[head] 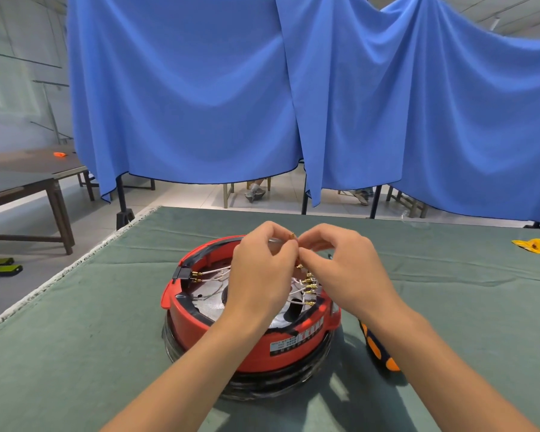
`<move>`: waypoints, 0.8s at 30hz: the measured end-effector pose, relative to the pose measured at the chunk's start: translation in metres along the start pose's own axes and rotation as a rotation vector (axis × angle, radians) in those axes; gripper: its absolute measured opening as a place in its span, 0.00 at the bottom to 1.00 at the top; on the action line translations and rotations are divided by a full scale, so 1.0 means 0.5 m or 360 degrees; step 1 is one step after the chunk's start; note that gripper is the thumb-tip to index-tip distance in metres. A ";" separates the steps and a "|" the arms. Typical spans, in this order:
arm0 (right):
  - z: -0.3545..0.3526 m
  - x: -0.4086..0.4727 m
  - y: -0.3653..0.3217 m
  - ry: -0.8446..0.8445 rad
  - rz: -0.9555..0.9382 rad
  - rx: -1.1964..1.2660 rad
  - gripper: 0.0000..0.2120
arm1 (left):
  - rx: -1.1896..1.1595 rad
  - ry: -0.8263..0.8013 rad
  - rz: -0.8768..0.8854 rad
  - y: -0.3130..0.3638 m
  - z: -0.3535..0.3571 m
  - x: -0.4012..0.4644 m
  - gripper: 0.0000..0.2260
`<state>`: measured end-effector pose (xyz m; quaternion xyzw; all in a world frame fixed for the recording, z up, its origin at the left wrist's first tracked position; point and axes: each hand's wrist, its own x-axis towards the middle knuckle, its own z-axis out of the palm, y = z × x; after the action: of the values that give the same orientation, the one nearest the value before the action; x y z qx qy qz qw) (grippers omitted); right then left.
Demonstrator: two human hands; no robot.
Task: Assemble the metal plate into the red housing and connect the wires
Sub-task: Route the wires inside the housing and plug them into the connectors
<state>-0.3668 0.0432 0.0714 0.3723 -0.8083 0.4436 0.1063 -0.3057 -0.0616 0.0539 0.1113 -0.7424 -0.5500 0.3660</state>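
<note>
Left hand: curled above the red housing, its fingertips pinched on a small brass terminal that is raised over the far rim.
Right hand: curled likewise, thumb and forefinger closed on a thin white wire just beside the left fingertips; the exact point of grip is masked by the fingers.
Red housing: set at the middle of the bench, on a dark ringed base.
Metal plate: seen lying inside the housing; its centre and right half are covered by the left wrist.
Wires: white leads with brass ends are seen at a black block on the left rim and in a row on the right; their routing under the hands is hidden.
Writing: a white label and red-and-white lettering on the housing front are seen, too blurred to be read.
Cut off: an orange-and-blue handle is half hidden behind the right forearm.
Surroundings: a yellow object lies far right on the bench; blue cloth is hung behind.
</note>
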 end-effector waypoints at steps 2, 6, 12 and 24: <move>0.008 0.004 -0.002 0.0008 0.0097 0.0256 0.03 | 0.0019 0.0057 0.0027 -0.002 -0.005 0.000 0.08; 0.014 0.008 0.001 -0.0035 0.0241 0.0614 0.03 | 0.0111 0.0143 0.0036 -0.002 -0.017 0.010 0.06; 0.018 0.014 0.014 -0.0070 0.0174 0.0426 0.06 | 0.0020 -0.0217 -0.0154 0.008 -0.047 0.032 0.06; 0.023 0.017 0.020 -0.0186 0.0208 0.0243 0.07 | 0.0137 -0.0432 -0.0140 0.007 -0.084 0.045 0.06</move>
<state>-0.3781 0.0330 0.0628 0.3509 -0.7996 0.4874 0.0011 -0.2928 -0.1038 0.0719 0.0839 -0.8024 -0.5431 0.2326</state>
